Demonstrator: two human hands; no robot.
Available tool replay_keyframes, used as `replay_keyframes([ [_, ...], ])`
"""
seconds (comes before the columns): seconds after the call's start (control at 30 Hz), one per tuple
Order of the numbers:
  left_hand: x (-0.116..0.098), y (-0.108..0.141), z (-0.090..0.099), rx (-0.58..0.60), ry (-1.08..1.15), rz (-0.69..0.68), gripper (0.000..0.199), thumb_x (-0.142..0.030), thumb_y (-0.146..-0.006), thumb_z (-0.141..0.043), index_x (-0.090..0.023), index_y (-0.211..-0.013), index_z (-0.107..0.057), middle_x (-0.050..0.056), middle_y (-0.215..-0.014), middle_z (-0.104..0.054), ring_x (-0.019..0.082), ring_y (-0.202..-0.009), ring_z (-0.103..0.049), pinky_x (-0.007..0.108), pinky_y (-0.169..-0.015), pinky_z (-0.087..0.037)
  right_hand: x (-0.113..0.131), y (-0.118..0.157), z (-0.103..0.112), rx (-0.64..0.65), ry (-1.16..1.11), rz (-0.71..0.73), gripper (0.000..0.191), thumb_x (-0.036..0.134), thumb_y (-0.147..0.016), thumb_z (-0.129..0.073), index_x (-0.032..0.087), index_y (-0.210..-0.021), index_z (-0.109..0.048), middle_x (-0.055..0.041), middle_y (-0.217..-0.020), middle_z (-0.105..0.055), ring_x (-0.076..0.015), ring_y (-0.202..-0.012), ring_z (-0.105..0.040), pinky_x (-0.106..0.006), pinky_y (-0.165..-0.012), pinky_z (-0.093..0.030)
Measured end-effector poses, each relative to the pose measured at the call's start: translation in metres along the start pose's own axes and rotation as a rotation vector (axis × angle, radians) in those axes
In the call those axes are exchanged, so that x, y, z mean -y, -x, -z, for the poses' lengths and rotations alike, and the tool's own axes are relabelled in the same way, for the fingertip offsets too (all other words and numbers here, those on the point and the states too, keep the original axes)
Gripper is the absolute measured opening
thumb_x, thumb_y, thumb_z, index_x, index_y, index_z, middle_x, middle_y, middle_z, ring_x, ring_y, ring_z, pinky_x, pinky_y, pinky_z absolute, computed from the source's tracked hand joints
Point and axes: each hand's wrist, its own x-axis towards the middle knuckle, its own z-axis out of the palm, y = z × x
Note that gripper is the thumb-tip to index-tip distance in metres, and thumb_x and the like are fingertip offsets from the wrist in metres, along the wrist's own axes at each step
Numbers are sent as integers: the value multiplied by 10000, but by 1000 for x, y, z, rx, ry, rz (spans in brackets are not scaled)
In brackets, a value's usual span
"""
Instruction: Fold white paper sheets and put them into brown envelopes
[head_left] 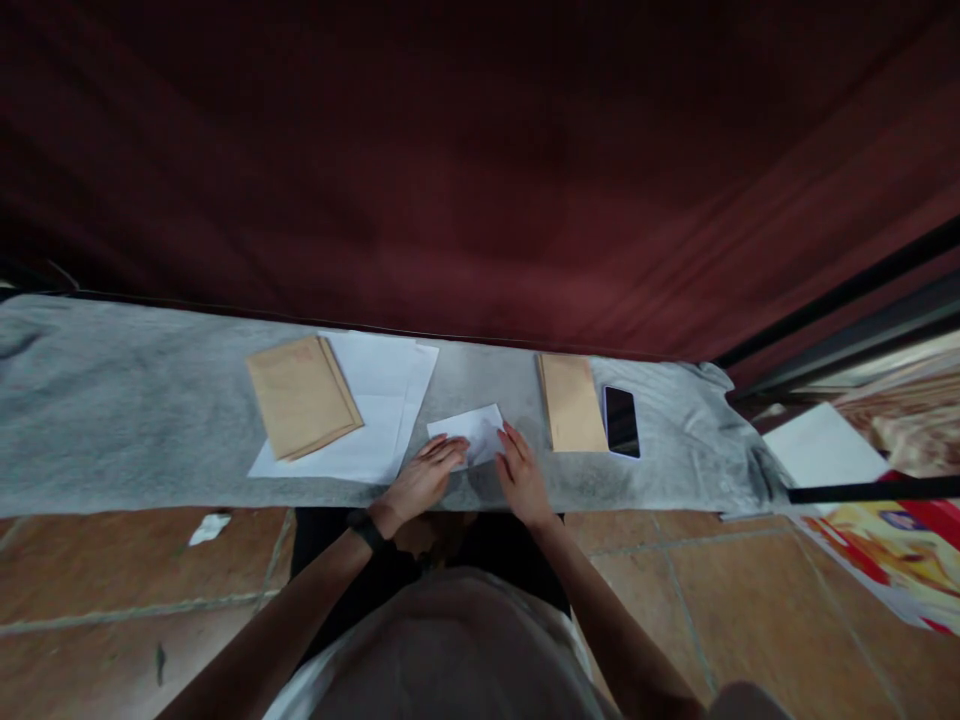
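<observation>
A small folded sheet of white paper point(481, 424) lies on the grey cloth between my two hands. My left hand point(429, 472) is closed on its lower left part, fingers together over the paper. At the right edge of the same sheet, the fingers of my right hand point(520, 476) take hold of it, with the thumb lower down. The undersides of both hands are hidden. Left of my hands, larger white sheets point(379, 385) lie partly under a stack of brown envelopes point(301, 395). A second stack of brown envelopes point(576, 405) lies to the right.
A phone point(622, 421) with a dark screen rests beside the right envelopes. The narrow table has a grey cloth point(150, 400) and a dark red curtain point(450, 200) behind it. A black metal bar point(870, 490) and a colourful printed package point(900, 550) are at the right.
</observation>
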Motion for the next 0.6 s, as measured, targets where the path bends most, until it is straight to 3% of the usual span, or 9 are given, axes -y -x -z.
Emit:
replay_keyframes([
  [0.1,-7,-2,8,57,20,48,596,50,-721,-448,-213,-1234,-602,75,-1494,-553,153,-1444,-435,426,-1267,-254,7,-15,-11,133,184,68,481,256,-1038,-370,172,-1500,-469,-98,-1587,-434,-222,-1483,-374,-463,-1201,-371],
  [0.23,-18,-5,-1,29,-36,177,557,-134,-867,-516,-190,-1421,-501,130,-1566,-461,216,-1482,-384,468,-1248,-284,11,-36,-27,216,355,147,487,212,-1036,-369,141,-1510,-457,-98,-1596,-418,-213,-1485,-368,-429,-1224,-325],
  [0.43,-24,7,-27,-56,-235,301,593,-359,-991,-463,-104,-1522,-400,189,-1602,-377,284,-1517,-305,487,-1247,-274,-2,-39,-38,108,470,46,564,341,-1053,-403,91,-1557,-362,-152,-1598,-391,-266,-1500,-338,-474,-1225,-280],
  [0.6,-21,28,-12,-49,-235,303,545,-403,-1014,-417,-156,-1500,-437,149,-1582,-430,270,-1485,-378,490,-1249,-255,-14,-32,-31,47,501,3,592,360,-1058,-379,68,-1570,-323,-183,-1594,-386,-281,-1491,-349,-497,-1217,-274],
])
